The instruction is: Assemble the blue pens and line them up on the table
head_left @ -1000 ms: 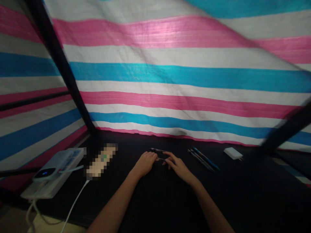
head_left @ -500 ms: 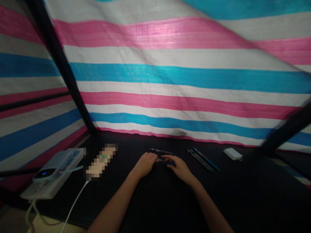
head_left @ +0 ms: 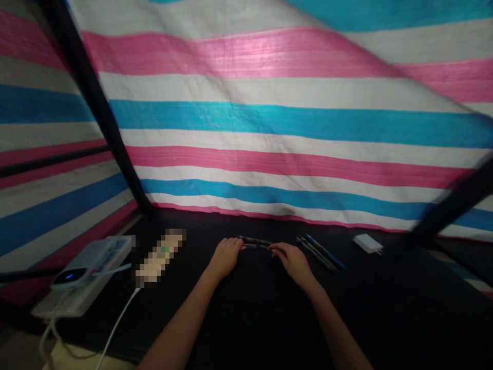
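Near the middle of the black table (head_left: 239, 318), my left hand (head_left: 227, 256) has its fingers closed on the left end of a slim pen (head_left: 251, 246). Across from it, my right hand (head_left: 290, 259) pinches the dark end of a thin pen part (head_left: 265, 247). A small gap seems to lie between the two pieces, though they are nearly in line. Just behind them lies a dark pen (head_left: 256, 239), close to the fingertips of both hands. To the right of my right hand, several pens (head_left: 318, 254) lie side by side, one of them blue.
A white charger (head_left: 368, 243) lies at the right. On the left are a pixelated flat object (head_left: 159, 257) with a white cable and a power bank (head_left: 71, 276) on a white box (head_left: 84, 303). Black frame poles and striped sheeting surround the table.
My hands have moved apart, the right one slightly to the right. A gap now shows between the pieces, and the blue item under my right fingers is no longer visible.
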Demonstrator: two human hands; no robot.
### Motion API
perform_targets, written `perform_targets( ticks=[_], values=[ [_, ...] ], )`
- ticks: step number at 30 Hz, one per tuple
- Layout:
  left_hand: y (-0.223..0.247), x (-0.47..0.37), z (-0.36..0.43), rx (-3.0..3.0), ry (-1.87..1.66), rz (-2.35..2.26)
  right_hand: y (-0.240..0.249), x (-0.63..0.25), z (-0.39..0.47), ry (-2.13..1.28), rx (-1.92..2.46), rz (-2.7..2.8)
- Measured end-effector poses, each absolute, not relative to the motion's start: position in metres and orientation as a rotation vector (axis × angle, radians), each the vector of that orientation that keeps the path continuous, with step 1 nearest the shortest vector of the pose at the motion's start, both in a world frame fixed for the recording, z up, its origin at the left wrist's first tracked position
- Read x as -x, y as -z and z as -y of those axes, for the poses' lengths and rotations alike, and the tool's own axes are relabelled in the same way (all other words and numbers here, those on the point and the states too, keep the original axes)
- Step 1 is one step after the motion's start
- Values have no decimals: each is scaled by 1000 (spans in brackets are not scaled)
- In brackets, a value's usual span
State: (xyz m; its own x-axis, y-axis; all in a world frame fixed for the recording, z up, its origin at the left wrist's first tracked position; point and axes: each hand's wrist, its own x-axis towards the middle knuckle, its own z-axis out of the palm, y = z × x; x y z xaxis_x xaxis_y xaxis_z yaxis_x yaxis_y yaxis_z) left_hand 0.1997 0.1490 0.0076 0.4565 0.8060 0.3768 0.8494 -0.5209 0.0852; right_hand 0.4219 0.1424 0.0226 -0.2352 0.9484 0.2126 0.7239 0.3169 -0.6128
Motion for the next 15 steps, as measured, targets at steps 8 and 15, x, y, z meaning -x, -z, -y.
perform_targets(
  ticks=[8,15],
  values=[
    [-7,-204,-145,2730,473,1380,-16,-410,-137,-626,1227,2181],
    [-8,-204,-144,2787,455,1335,-1,-399,-135,-549,1087,2128]
  ],
)
